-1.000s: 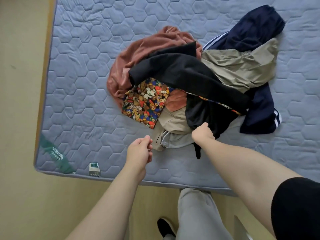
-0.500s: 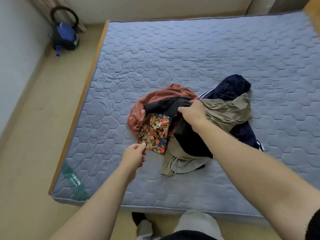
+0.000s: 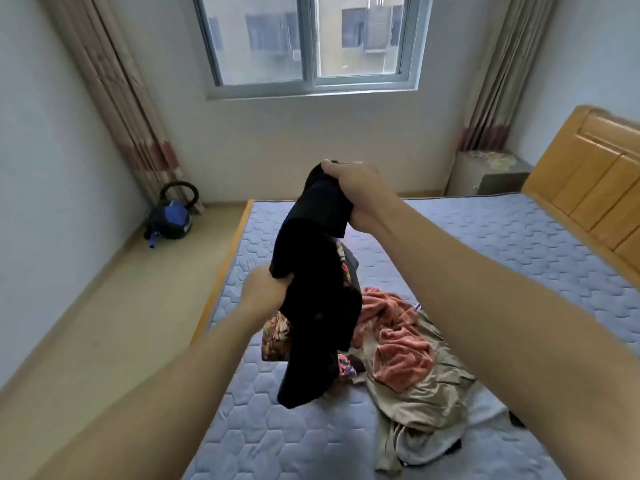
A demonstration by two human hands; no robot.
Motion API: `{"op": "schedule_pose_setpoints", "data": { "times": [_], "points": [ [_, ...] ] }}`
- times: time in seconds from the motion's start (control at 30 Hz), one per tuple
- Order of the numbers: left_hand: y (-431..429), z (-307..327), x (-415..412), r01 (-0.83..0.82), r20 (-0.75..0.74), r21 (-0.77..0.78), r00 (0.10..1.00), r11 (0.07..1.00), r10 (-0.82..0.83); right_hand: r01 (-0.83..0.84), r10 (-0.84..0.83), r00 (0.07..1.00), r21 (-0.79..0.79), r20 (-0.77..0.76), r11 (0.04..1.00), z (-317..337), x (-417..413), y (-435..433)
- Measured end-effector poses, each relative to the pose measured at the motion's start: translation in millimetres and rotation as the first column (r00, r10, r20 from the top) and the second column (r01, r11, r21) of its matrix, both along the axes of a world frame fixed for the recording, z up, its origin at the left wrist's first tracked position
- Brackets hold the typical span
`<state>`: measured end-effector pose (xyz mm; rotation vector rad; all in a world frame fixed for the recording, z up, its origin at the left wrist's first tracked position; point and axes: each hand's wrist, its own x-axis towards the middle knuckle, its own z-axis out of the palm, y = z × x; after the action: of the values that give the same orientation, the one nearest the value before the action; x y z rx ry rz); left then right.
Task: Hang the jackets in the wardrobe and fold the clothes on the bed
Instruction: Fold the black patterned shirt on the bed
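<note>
Two beige striped curtains hang in the room; the one at the upper left [image 3: 114, 98] falls to the floor beside a blue and black vacuum cleaner [image 3: 171, 216] that sits against the wall. Right of that, at mid-frame, the left hand [image 3: 265, 291] is clenched around a lower edge of a black cloth garment [image 3: 315, 289]. The garment hangs in the air above the near left part of a blue-grey quilted mattress [image 3: 519, 254], its bottom end dangling low in front of the pile. A multicoloured printed fabric [image 3: 275, 337] shows just behind the black cloth; whether the two are joined cannot be told. Above, the right hand [image 3: 353, 192] grasps the bunched top of the same garment, fingers curled round it, below a grey-framed sliding window [image 3: 311, 39] at the top centre. Lower and to the right, a crumpled salmon-pink fleece piece [image 3: 398, 337] lies on the mattress, touching a rumpled olive-khaki garment [image 3: 422, 393] spread beneath and beside it. Further right, the second curtain [image 3: 502, 64] drops behind a small grey bedside cabinet [image 3: 491, 174], and a yellow wooden headboard [image 3: 595, 168] stands at the right edge.
</note>
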<state>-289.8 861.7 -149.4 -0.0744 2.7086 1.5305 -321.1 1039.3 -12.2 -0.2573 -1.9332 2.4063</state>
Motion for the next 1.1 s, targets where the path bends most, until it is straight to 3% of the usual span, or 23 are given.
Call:
{"op": "schedule_pose_setpoints", "data": {
  "times": [0.1,0.2,0.33,0.4,0.5,0.57,0.7,0.83,0.9,0.97,1.03,1.1],
  "points": [
    [-48,64,-25,-0.149,-0.173,-0.081,0.976,0.986,0.133,0.049,-0.047,0.997,0.031,-0.067,0.998,39,13,-1],
    [-88,133,-51,-0.232,-0.321,-0.186,0.933,0.955,0.164,0.069,-0.063,0.985,0.029,-0.160,0.997,67,22,0],
    [-118,191,-49,-0.251,-0.521,-0.334,0.852,0.909,0.043,0.063,-0.079,0.970,-0.078,-0.231,0.995,94,29,-2],
    [-125,199,-47,-0.251,-0.546,-0.500,0.834,0.829,-0.077,0.058,-0.081,0.963,-0.093,-0.257,0.994,100,30,-2],
    [-137,193,-49,-0.259,-0.468,-0.689,0.872,0.677,-0.143,0.052,-0.078,0.952,-0.095,-0.296,0.994,105,32,-8],
    [-143,188,-50,-0.297,-0.450,-0.678,0.891,0.672,-0.060,0.039,-0.073,0.945,-0.112,-0.317,0.993,106,31,-12],
    [-143,199,-57,-0.399,-0.450,-0.469,0.876,0.788,0.176,0.104,-0.121,0.934,-0.068,-0.336,0.992,105,23,-12],
    [-135,230,-67,-0.452,-0.494,-0.320,0.830,0.833,0.260,0.181,-0.191,0.923,-0.062,-0.333,0.982,108,17,-4],
    [-129,241,-69,-0.456,-0.562,-0.353,0.801,0.817,0.204,0.220,-0.238,0.916,-0.093,-0.324,0.971,110,9,4],
    [-127,249,-65,-0.386,-0.616,-0.467,0.787,0.795,0.020,0.275,-0.307,0.909,-0.148,-0.284,0.950,111,-1,16],
    [-128,254,-64,-0.280,-0.550,-0.687,0.803,0.671,-0.228,0.323,-0.365,0.906,-0.203,-0.216,0.924,110,-9,31],
    [-130,254,-67,-0.278,-0.498,-0.813,0.788,0.512,-0.362,0.353,-0.393,0.903,-0.223,-0.174,0.909,106,-14,43]
  ]
}}
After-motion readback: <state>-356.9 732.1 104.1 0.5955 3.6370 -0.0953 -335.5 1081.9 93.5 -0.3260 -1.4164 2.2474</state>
